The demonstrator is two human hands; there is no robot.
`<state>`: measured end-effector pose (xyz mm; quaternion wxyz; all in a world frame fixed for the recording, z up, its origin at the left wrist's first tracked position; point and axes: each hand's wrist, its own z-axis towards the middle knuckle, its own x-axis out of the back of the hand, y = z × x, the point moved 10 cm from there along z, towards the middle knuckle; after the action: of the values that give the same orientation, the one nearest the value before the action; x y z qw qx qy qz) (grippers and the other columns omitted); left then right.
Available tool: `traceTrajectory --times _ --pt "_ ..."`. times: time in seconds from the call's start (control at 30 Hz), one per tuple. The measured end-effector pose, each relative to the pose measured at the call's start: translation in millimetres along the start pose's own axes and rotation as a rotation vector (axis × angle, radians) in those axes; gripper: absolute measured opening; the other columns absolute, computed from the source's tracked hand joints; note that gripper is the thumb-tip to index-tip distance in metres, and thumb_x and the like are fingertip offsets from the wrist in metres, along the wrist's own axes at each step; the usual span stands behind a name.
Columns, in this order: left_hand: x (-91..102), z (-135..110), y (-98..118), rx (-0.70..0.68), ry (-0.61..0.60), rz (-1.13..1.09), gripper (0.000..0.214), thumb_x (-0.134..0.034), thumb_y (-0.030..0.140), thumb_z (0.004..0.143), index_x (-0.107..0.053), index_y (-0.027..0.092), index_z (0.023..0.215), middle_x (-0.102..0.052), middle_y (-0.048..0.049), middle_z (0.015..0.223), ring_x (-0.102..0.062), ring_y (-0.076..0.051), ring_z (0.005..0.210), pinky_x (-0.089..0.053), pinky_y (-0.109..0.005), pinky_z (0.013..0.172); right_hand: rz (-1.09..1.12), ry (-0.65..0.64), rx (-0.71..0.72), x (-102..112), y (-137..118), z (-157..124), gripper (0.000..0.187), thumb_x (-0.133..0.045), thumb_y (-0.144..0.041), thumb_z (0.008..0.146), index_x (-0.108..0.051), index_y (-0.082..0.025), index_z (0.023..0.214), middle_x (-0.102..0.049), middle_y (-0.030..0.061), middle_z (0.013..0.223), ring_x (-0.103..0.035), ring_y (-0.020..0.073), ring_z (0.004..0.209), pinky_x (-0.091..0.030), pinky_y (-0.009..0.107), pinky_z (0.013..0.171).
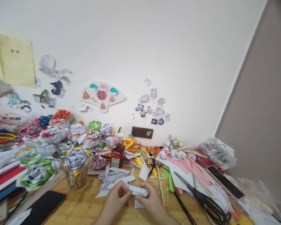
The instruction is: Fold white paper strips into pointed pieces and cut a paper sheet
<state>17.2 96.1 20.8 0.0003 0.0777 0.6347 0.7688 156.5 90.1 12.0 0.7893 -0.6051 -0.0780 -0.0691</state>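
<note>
The left hand (115,198) and right hand (152,198) meet above the wooden desk (84,206), their fingers closed on opposite ends of a folded white paper strip (138,190), which spans the gap between them. By the clock around the hands, a dark-screened smartphone (45,206) lies at 9, and black-handled scissors (199,194) at 3, their blades pointing back toward 2. Just beyond the left hand, at 10, is a loose pile of white paper strips (112,179). Also at 10, farther off, a white-and-yellow paper flower (77,159) sits atop a see-through container (75,181). A bottle of reddish-brown liquid (117,156) stands at 11, behind the pile. Thin wooden sticks (198,152) spread at 2. Against the wall, a heap of paper flowers (53,134) fills 10, and a brown socket plate (142,132) is at 12. Above it, cartoon stickers (158,112) cluster toward 1.
</note>
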Motion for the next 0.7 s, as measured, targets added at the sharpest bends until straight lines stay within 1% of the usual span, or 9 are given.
traceTrajectory --times 0.13,0.27,0.37,0.47,0.53,0.63,0.7 --pt "-2.8 -1 0 -0.014 -0.023 0.029 0.021 -0.056 0.029 0.063 -0.038 0.023 0.053 -0.051 0.0073 0.041 -0.05 -0.013 0.039 -0.035 -0.022 0.043 -0.126 0.019 -0.018 3 -3 -1 0.012 -0.064 -0.017 0.056 -0.064 -0.016 0.068 -0.06 -0.0002 0.062 -0.052 0.0168 0.06 -0.037 0.024 0.055" --pt "-3.4 -2 3 -0.036 -0.024 0.062 0.02 -0.056 0.024 0.062 -0.039 0.022 0.052 -0.049 0.0079 0.042 -0.048 -0.012 0.041 -0.035 -0.022 0.044 -0.25 0.032 -0.041 4 -2 -1 0.004 -0.065 -0.02 0.057 -0.065 -0.016 0.058 -0.057 -0.0008 0.054 -0.049 0.0153 0.054 -0.034 0.023 0.051" --pt "-4.7 -4 7 -0.044 -0.026 0.079 0.018 -0.055 0.022 0.062 -0.04 0.022 0.052 -0.048 0.0079 0.042 -0.048 -0.012 0.042 -0.034 -0.022 0.045 -0.322 0.017 -0.008 2 -7 -2 0.007 -0.064 -0.02 0.058 -0.064 -0.016 0.052 -0.054 -0.0018 0.049 -0.048 0.0139 0.052 -0.031 0.023 0.049" --pt "-7.5 -5 6 -0.044 -0.041 0.083 0.019 -0.055 0.022 0.061 -0.039 0.022 0.052 -0.048 0.0076 0.044 -0.047 -0.011 0.042 -0.034 -0.021 0.044 -0.275 -0.019 -0.011 -1 -8 -3 0.007 -0.064 -0.021 0.059 -0.065 -0.016 0.055 -0.057 -0.0016 0.051 -0.05 0.0144 0.054 -0.033 0.022 0.051" --pt "-10.2 -5 3 -0.036 -0.06 0.052 0.019 -0.055 0.024 0.062 -0.038 0.022 0.055 -0.047 0.0082 0.044 -0.047 -0.011 0.041 -0.033 -0.021 0.043 -0.222 -0.032 -0.033 -1 -4 -3 0.008 -0.065 -0.023 0.059 -0.065 -0.015 0.055 -0.057 -0.0014 0.052 -0.05 0.0146 0.055 -0.033 0.022 0.05" --pt "-17.7 -3 -3 -0.02 -0.125 -0.092 0.022 -0.057 0.026 0.064 -0.036 0.023 0.069 -0.045 0.0106 0.046 -0.046 -0.011 0.041 -0.032 -0.02 0.043 -0.092 -0.051 -0.089 -2 7 -2 0.012 -0.065 -0.027 0.058 -0.063 -0.014 0.056 -0.054 -0.0022 0.05 -0.047 0.0131 0.051 -0.033 0.022 0.047" --pt "-21.5 -3 -4 -0.028 -0.166 -0.16 0.028 -0.059 0.026 0.063 -0.036 0.023 0.079 -0.045 0.0109 0.049 -0.047 -0.011 0.046 -0.033 -0.021 0.046 0.013 -0.076 -0.119 -4 14 -1 0.018 -0.066 -0.032 0.058 -0.063 -0.014 0.058 -0.054 -0.0027 0.049 -0.046 0.0119 0.047 -0.033 0.022 0.047"
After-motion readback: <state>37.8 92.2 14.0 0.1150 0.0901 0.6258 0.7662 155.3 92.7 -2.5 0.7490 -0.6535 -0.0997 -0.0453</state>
